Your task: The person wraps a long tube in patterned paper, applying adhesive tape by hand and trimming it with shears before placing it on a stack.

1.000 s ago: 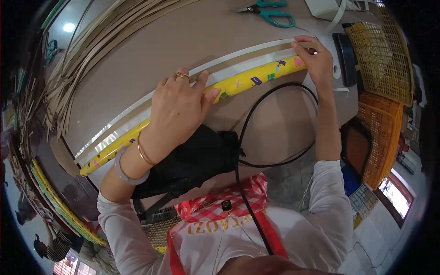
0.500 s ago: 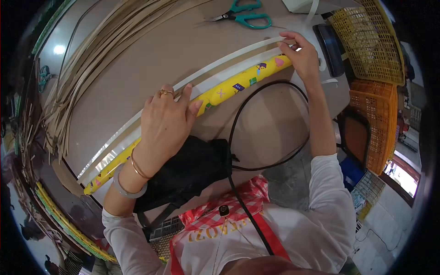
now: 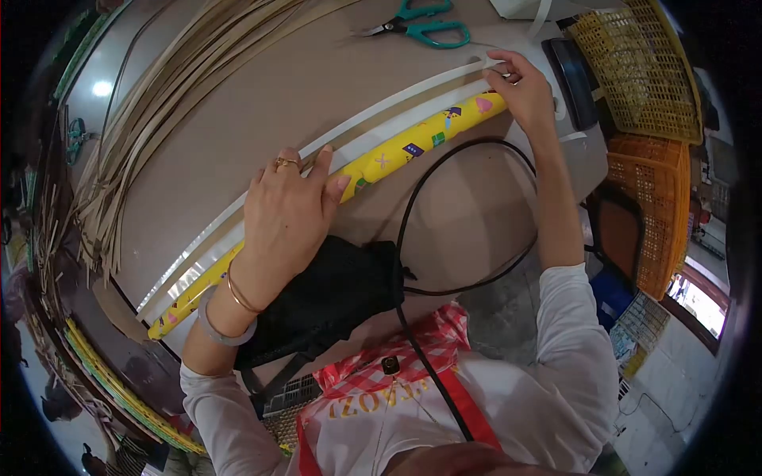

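A long yellow roll of patterned wrapping paper [image 3: 397,152] lies across the brown table [image 3: 262,87], inside a clear plastic sleeve [image 3: 381,127] with a white edge. My left hand [image 3: 287,213] lies flat on the middle of the roll, fingers spread, pressing it down. My right hand [image 3: 522,87] pinches the sleeve's end at the roll's right tip.
Green-handled scissors [image 3: 419,28] lie at the table's far side. A bundle of tan strips [image 3: 151,103] fans over the left. A black bag [image 3: 325,297] and a black cable [image 3: 444,230] lie near me. Yellow and orange baskets [image 3: 647,79] stand at the right.
The view has shifted a little. My right hand has lifted slightly off the roll's tip, so more of the pink-marked end shows. My left hand stays pressed on the roll.
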The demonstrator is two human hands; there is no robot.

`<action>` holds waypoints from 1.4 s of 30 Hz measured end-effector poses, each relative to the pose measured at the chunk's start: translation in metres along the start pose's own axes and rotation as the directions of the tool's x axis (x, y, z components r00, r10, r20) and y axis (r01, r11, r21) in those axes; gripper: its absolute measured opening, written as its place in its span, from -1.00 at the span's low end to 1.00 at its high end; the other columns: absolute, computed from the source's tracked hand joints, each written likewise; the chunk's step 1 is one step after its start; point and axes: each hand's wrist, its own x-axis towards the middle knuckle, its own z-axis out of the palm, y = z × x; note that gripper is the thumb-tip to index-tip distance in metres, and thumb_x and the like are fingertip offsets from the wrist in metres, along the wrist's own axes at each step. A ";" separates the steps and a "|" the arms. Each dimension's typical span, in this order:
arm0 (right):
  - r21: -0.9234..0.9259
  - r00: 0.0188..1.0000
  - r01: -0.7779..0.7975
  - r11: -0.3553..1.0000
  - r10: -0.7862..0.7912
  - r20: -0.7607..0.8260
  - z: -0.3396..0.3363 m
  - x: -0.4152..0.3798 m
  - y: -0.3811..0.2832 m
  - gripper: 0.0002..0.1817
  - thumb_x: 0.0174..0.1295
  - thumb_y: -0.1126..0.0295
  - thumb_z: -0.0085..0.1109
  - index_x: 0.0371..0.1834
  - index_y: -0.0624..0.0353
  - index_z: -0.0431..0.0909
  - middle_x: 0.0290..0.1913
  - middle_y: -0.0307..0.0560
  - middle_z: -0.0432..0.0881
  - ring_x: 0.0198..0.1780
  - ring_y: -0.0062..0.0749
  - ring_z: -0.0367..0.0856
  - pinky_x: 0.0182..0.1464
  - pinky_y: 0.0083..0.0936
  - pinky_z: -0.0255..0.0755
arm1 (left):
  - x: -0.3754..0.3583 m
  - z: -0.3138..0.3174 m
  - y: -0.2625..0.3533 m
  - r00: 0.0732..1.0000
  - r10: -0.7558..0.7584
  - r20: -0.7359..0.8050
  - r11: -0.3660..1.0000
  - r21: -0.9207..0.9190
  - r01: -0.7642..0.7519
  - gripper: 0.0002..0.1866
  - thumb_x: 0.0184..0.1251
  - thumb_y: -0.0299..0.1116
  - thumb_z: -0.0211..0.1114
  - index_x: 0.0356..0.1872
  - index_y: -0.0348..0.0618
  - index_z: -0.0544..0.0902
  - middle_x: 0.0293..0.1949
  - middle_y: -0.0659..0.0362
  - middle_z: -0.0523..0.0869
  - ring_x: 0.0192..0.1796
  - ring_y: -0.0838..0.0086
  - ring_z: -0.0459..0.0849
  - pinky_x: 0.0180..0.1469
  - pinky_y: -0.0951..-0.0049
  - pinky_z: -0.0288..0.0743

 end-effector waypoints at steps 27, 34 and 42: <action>0.169 0.999 -0.012 0.985 0.017 -0.033 0.003 0.008 0.012 -0.56 -0.04 0.24 0.33 -0.06 0.11 0.54 -0.39 -0.13 0.58 -0.40 -0.45 0.53 -0.31 -0.53 0.43 | 0.000 -0.001 -0.001 1.000 -0.006 0.027 1.000 -0.031 0.006 -0.61 0.34 -0.13 0.03 0.02 -0.19 0.51 -0.22 -0.07 0.53 -0.22 0.19 0.56 -0.21 0.27 0.43; 0.122 0.999 0.038 0.992 -0.034 -0.033 0.003 0.011 0.022 -0.56 0.03 0.35 0.30 0.02 0.20 0.50 -0.31 -0.22 0.52 -0.34 -0.58 0.48 -0.29 -0.65 0.36 | 0.000 0.001 -0.001 1.000 -0.001 0.000 1.000 -0.029 0.001 -0.62 0.33 -0.15 0.04 0.00 -0.20 0.52 -0.26 -0.06 0.53 -0.24 0.20 0.56 -0.22 0.26 0.43; 0.008 0.985 0.055 0.998 -0.053 -0.167 -0.007 0.016 0.020 -0.71 0.09 0.38 0.18 -0.09 0.15 0.54 -0.26 -0.09 0.61 -0.35 -0.31 0.60 -0.24 -0.48 0.45 | 0.000 0.004 -0.002 0.999 -0.001 -0.053 0.998 -0.060 -0.002 -0.64 0.32 -0.15 0.05 -0.04 -0.21 0.55 -0.29 -0.06 0.54 -0.29 0.19 0.56 -0.25 0.26 0.43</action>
